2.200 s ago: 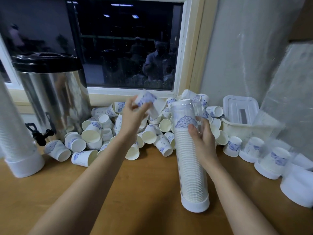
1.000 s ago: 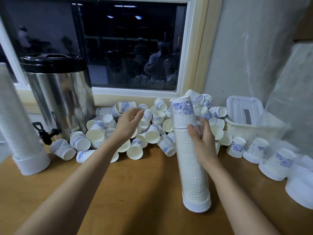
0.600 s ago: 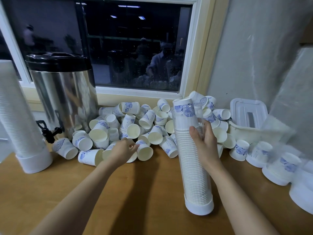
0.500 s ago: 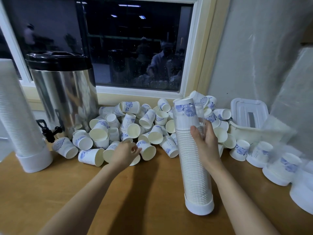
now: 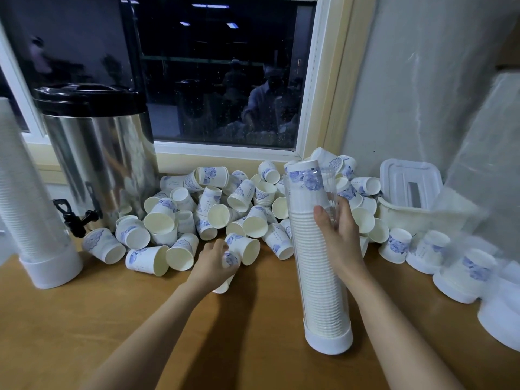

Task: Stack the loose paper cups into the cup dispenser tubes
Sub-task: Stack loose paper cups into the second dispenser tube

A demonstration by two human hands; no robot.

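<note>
Paper cups (image 5: 218, 215): a loose heap on the desk (image 5: 140, 319) under the window (image 5: 219, 74), between the urn and the white box. They are white with blue print, and most lie on their sides.
Single cup (image 5: 231, 259): on its side at the front edge of the heap, mouth toward the camera.
Left grip (image 5: 211, 263): fingers curled round the single cup and clamped on it, low over the desk.
Dispenser tube (image 5: 318, 277): clear, upright on its white base on the desk in front of the heap. It is packed with nested cups to the top, with a blue-printed cup at the rim.
Right grip (image 5: 342, 235): clamped on the upper part of the dispenser tube, thumb on the near face, fingers round the far side.
Second tube (image 5: 25, 192): upright at the left edge, also filled with cups.
Urn (image 5: 104, 159): steel with a black lid and black tap, at the back left.
White box (image 5: 408, 187): at the back right by the wall, lid raised.
Upturned cups (image 5: 396, 246): a short row on the desk right of the heap.
</note>
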